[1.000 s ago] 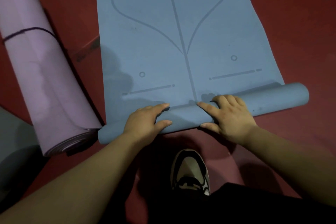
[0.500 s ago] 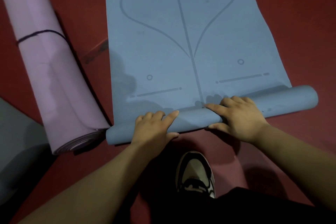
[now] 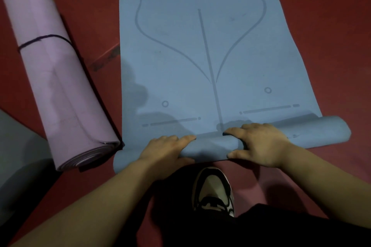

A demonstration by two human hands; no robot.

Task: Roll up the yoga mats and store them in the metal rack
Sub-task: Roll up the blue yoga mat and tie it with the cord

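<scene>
A blue yoga mat (image 3: 200, 50) with printed alignment lines lies flat on the red floor and stretches away from me. Its near end is wound into a thin roll (image 3: 313, 132) lying crosswise. My left hand (image 3: 166, 152) grips the roll left of centre, fingers over the top and thumb underneath. My right hand (image 3: 261, 144) grips it right of centre the same way. A pink yoga mat (image 3: 54, 78), fully rolled and bound by a dark band, lies on the floor at the left. No metal rack is in view.
My shoe (image 3: 212, 190) stands on the red floor (image 3: 331, 26) just behind the blue roll. A grey surface (image 3: 18, 156) shows at the left edge beside the pink roll.
Both hands have shifted their hold on the roll, fingers curling further over the top. The view has tilted so more of the flat mat, including its round logo, shows.
</scene>
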